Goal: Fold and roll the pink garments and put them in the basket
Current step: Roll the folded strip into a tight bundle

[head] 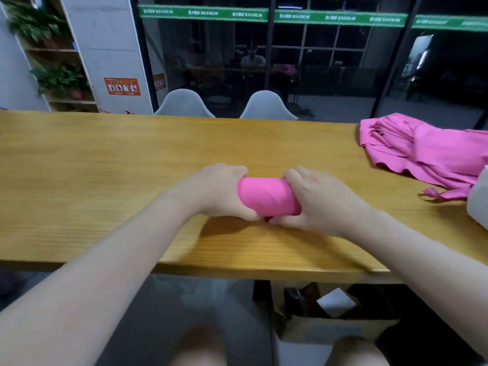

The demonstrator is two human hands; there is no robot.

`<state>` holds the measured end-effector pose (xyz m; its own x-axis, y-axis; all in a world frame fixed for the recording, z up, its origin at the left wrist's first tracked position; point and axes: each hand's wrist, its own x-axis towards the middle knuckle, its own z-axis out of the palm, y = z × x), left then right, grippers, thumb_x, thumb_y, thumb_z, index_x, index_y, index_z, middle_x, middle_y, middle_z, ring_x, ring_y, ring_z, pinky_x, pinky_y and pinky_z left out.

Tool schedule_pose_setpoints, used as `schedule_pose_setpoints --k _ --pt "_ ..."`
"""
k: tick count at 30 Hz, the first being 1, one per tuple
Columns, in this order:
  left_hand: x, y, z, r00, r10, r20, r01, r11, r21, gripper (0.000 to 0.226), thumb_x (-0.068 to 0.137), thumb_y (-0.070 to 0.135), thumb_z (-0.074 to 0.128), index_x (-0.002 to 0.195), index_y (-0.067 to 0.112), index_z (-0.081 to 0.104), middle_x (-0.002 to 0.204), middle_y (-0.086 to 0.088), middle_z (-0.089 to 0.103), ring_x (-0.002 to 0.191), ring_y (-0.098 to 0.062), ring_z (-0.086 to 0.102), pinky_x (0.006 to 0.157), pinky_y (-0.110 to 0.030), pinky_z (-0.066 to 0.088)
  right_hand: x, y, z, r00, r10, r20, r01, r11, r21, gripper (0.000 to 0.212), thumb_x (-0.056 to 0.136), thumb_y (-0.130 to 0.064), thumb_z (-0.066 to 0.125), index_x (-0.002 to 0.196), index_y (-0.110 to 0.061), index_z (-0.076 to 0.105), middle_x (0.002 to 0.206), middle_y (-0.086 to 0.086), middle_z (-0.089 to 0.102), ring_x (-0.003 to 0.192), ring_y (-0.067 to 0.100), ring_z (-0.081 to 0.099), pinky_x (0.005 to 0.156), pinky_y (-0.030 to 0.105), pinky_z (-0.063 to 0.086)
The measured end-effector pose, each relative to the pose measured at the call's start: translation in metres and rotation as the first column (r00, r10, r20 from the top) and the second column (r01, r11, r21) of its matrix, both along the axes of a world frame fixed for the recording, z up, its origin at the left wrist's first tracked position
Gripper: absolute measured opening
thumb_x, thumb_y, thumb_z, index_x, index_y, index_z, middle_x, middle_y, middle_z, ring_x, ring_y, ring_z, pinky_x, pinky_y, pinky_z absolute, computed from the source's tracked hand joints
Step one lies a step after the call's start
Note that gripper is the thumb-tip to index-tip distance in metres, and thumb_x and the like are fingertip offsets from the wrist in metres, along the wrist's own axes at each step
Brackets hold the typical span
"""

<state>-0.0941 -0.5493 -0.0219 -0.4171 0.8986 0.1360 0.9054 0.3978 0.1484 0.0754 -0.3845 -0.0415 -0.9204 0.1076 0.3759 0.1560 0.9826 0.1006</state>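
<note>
A pink garment rolled into a tight bundle [268, 196] lies at the middle of the yellow wooden table [105, 159]. My left hand [219, 191] grips its left end, fingers curled over the top and thumb underneath. My right hand [314, 202] grips its right end the same way. A heap of loose pink garments [427, 151] lies at the table's right end, with a strap [433, 194] trailing toward the front. A white fuzzy object [479, 202], possibly the basket's edge, shows at the right border, mostly cut off.
Two grey chairs [184, 104] [268, 105] stand behind the table's far edge, in front of a dark glass wall. A cardboard box [335, 318] with items sits on the floor under the table. My knees show at the bottom.
</note>
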Motion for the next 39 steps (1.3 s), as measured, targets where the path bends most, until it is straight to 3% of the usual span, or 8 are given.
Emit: schedule_pose_setpoints --k 5,10,16,20,23,28,35,39 --pt "-0.005 0.015 0.015 0.988 0.017 0.156 0.012 0.984 -0.18 0.066 0.052 0.081 0.076 0.089 0.031 0.054 0.093 0.008 0.062 0.084 -0.016 0.059 0.076 -0.04 0.055 0.0 0.008 -0.009 0.998 0.001 -0.063 -0.007 0.996 -0.092 0.069 0.071 -0.083 0.064 0.093 -0.02 0.046 0.084 -0.007 0.054 0.075 0.019 0.051 0.063 0.035 0.036" --pt "0.007 0.007 -0.024 0.881 -0.027 -0.472 0.107 0.984 0.144 0.065 0.066 0.076 0.054 0.103 0.022 0.054 0.094 0.006 0.059 0.088 -0.023 0.058 0.079 -0.037 0.038 -0.021 0.023 0.025 0.973 0.013 0.231 0.1 0.878 -0.469 0.067 0.06 -0.083 0.075 0.086 -0.023 0.06 0.079 -0.004 0.066 0.072 0.019 0.062 0.062 0.041 0.05" --pt "0.024 -0.008 -0.005 0.993 -0.024 -0.113 0.03 0.998 0.05 0.061 0.055 0.08 0.066 0.088 0.03 0.054 0.078 0.011 0.062 0.076 -0.018 0.06 0.069 -0.035 0.052 0.002 0.003 0.034 0.93 0.026 0.366 0.138 0.899 -0.415 0.07 0.06 -0.089 0.068 0.089 -0.026 0.062 0.084 -0.007 0.067 0.076 0.017 0.064 0.063 0.036 0.05" --pt "0.038 -0.012 0.012 0.992 -0.014 0.128 0.027 0.994 -0.103 0.057 0.055 0.078 0.073 0.09 0.034 0.061 0.083 0.013 0.067 0.078 -0.013 0.064 0.073 -0.038 0.057 0.023 -0.01 0.019 0.984 0.086 0.157 -0.086 0.996 -0.008 0.077 0.064 -0.092 0.06 0.103 -0.026 0.051 0.096 -0.011 0.059 0.085 0.015 0.058 0.072 0.034 0.046" --pt "0.038 -0.014 0.01 0.993 -0.028 0.118 0.037 0.997 -0.072 0.059 0.056 0.08 0.071 0.093 0.036 0.059 0.086 0.014 0.064 0.08 -0.01 0.061 0.073 -0.038 0.055 0.022 -0.007 0.012 0.981 0.117 0.156 -0.089 0.981 -0.173 0.071 0.063 -0.088 0.067 0.099 -0.029 0.051 0.089 -0.013 0.061 0.079 0.013 0.059 0.068 0.035 0.049" --pt "0.028 -0.026 -0.027 0.923 -0.182 -0.34 0.26 0.944 0.203 0.073 0.076 0.079 0.062 0.125 0.025 0.056 0.101 0.012 0.057 0.09 -0.012 0.053 0.076 -0.029 0.044 -0.002 0.007 0.037 0.902 0.177 0.395 0.119 0.775 -0.62 0.051 0.064 -0.065 0.087 0.091 -0.027 0.065 0.08 -0.01 0.069 0.071 0.011 0.063 0.064 0.031 0.048" --pt "0.009 -0.005 -0.004 0.962 -0.108 0.249 0.079 0.989 0.125 0.055 0.057 0.074 0.078 0.096 0.038 0.063 0.083 0.016 0.069 0.078 -0.007 0.063 0.074 -0.039 0.056 -0.003 -0.002 0.028 0.95 0.06 0.308 -0.002 0.983 -0.185 0.067 0.068 -0.074 0.076 0.114 -0.034 0.049 0.097 -0.017 0.057 0.085 0.009 0.055 0.075 0.031 0.05" --pt "-0.005 0.016 -0.01 0.965 -0.135 0.225 0.108 0.986 0.129 0.059 0.057 0.075 0.074 0.097 0.033 0.065 0.088 0.015 0.067 0.086 -0.009 0.061 0.081 -0.04 0.054 -0.014 0.019 0.017 0.975 0.079 0.206 -0.02 0.962 -0.271 0.067 0.069 -0.074 0.074 0.121 -0.037 0.053 0.1 -0.015 0.065 0.087 0.01 0.059 0.076 0.033 0.052"
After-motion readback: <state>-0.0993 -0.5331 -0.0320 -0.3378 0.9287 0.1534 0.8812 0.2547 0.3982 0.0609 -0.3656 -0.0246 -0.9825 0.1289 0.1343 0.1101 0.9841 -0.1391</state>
